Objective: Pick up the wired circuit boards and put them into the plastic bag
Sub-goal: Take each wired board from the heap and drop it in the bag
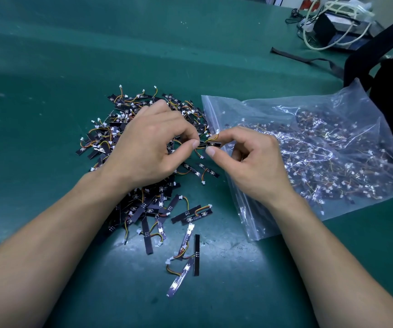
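Observation:
A heap of small black wired circuit boards point(143, 204) with orange-yellow wires and white plugs lies on the green table. My left hand point(150, 147) hovers over the heap and my right hand point(249, 162) is beside it, over the bag's mouth. Both hands pinch one wired circuit board point(210, 144) between thumb and forefinger, each at one end. A clear zip plastic bag point(332, 114) lies to the right, holding several boards inside.
Loose boards point(186, 254) lie scattered toward the near edge. A black bag with straps point(392, 86) sits at the far right. A dark box with white cables point(337, 24) stands at the back right. The green mat point(48, 91) stretches left.

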`<state>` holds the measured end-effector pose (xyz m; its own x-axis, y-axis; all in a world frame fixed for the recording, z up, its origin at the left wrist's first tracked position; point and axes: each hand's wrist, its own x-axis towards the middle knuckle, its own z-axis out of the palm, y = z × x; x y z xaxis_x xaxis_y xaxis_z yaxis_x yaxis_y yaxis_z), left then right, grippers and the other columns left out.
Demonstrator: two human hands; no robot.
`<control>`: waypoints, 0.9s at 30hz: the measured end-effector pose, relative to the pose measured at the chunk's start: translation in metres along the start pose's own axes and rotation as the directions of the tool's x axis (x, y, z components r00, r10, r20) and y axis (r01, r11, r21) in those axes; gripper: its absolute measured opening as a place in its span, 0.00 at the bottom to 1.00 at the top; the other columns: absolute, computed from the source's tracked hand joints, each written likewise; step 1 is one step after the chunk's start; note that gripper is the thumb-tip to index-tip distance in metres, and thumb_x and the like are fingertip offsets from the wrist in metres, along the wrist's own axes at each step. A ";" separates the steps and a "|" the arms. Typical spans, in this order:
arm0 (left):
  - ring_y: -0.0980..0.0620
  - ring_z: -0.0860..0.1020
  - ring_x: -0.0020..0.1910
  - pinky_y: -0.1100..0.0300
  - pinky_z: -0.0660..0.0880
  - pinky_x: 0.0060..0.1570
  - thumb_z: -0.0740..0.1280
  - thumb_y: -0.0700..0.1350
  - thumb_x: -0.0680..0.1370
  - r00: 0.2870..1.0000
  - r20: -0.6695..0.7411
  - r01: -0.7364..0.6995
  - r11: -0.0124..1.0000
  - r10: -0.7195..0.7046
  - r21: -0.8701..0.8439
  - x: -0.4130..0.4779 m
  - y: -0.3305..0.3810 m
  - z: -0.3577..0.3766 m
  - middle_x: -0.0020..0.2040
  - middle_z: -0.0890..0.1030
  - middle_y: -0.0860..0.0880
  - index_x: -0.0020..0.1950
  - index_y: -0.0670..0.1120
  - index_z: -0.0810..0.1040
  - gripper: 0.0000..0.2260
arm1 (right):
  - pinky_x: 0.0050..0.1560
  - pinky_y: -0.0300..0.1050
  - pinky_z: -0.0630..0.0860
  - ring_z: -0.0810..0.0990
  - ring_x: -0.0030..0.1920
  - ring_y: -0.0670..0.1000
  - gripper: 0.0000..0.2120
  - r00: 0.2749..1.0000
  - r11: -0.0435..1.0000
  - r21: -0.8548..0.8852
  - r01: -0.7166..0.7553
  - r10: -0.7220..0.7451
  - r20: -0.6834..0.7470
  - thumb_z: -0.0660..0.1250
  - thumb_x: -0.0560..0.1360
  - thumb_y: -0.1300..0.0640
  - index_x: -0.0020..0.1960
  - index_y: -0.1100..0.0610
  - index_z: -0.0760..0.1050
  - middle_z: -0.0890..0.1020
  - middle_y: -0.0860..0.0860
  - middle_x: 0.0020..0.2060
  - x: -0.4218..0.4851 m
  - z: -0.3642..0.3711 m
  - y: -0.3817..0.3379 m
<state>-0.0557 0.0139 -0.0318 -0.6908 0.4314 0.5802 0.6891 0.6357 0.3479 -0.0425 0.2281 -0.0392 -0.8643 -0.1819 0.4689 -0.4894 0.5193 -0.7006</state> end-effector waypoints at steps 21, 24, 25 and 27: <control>0.48 0.70 0.43 0.44 0.72 0.45 0.69 0.46 0.79 1.000 -0.008 0.005 1.000 -0.006 -0.022 -0.001 0.000 0.001 0.41 0.81 0.51 0.46 0.45 0.83 0.06 | 0.33 0.31 0.64 0.70 0.26 0.46 0.04 1.000 1.000 -0.021 -0.006 0.005 -0.020 0.74 0.73 0.54 0.47 0.53 0.84 0.77 0.35 0.33 0.000 0.001 -0.002; 0.48 0.70 0.43 0.43 0.72 0.45 0.70 0.46 0.79 1.000 -0.007 0.007 1.000 -0.007 -0.020 -0.001 0.000 0.000 0.41 0.81 0.52 0.47 0.45 0.83 0.05 | 0.33 0.30 0.63 0.69 0.27 0.44 0.01 1.000 0.999 -0.026 0.023 -0.023 -0.012 0.73 0.74 0.57 0.45 0.53 0.85 0.76 0.33 0.31 0.001 0.000 -0.001; 0.48 0.70 0.43 0.42 0.73 0.45 0.70 0.46 0.78 1.000 -0.006 0.007 1.000 -0.007 -0.022 -0.001 0.000 0.000 0.41 0.81 0.53 0.47 0.45 0.83 0.05 | 0.33 0.30 0.63 0.69 0.27 0.44 0.01 0.999 0.999 -0.024 0.032 -0.033 -0.012 0.73 0.75 0.58 0.45 0.54 0.85 0.76 0.33 0.31 0.001 0.000 -0.001; 0.49 0.70 0.44 0.42 0.73 0.46 0.71 0.48 0.78 1.000 -0.005 0.013 1.000 -0.013 -0.028 -0.001 0.000 -0.001 0.42 0.82 0.53 0.49 0.46 0.84 0.06 | 0.33 0.30 0.63 0.68 0.27 0.43 0.02 0.999 0.999 -0.023 0.049 -0.050 -0.018 0.73 0.75 0.59 0.44 0.55 0.85 0.76 0.34 0.32 0.001 -0.001 -0.001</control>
<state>-0.0547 0.0129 -0.0318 -0.6985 0.4197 0.5796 0.6861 0.6229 0.3759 -0.0432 0.2281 -0.0374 -0.8366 -0.1926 0.5128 -0.5287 0.5290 -0.6639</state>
